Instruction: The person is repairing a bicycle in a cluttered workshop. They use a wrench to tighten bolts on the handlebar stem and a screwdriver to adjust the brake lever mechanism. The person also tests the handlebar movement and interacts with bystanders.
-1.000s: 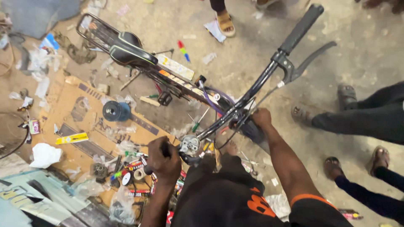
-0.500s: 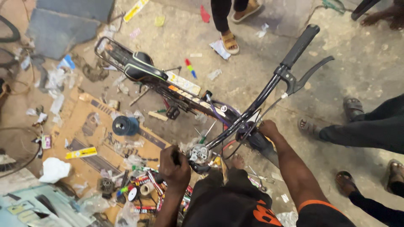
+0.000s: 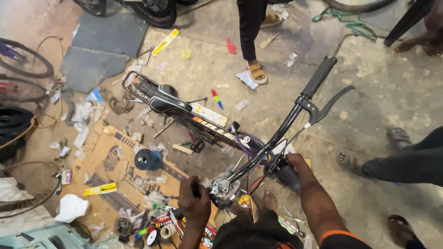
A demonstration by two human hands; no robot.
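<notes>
A black bicycle (image 3: pixel 210 124) stands on the concrete floor (image 3: pixel 392 106) directly below the camera, seen from above, with its saddle (image 3: pixel 167 99) and rear rack (image 3: pixel 138 85) toward the upper left and its handlebar (image 3: pixel 281 133) running from lower left to upper right. The left hand (image 3: pixel 194 203) has its grip wrapped tight around the near end of the handlebar, just beside a metal shifter or bell part (image 3: pixel 220 186) mounted there. The right hand (image 3: pixel 295 162) has its grip pressed around a dark part at the middle of the bar, near the stem, where purple and black cables (image 3: pixel 247 147) loop. The far handlebar end carries a black rubber sleeve (image 3: pixel 318 76) and a brake lever (image 3: pixel 334 101) that sticks out to the right. The person's bare foot (image 3: pixel 269 199) rests on the floor beneath the bar.

To the left of the bicycle lies a flattened cardboard sheet (image 3: pixel 110 161) littered with scraps, a dark blue spool (image 3: pixel 147 159), a yellow strip (image 3: pixel 100 189) and a white crumpled cloth (image 3: pixel 71 207). Rolls of tape and small bright bits (image 3: pixel 157 230) lie near the left hand. Bicycle wheels (image 3: pixel 23 64) lean at the left edge.

Other people stand around: a leg in dark trousers with a tan sandal (image 3: pixel 256 71) at the top, and a sandalled foot (image 3: pixel 350 159) to the right.
</notes>
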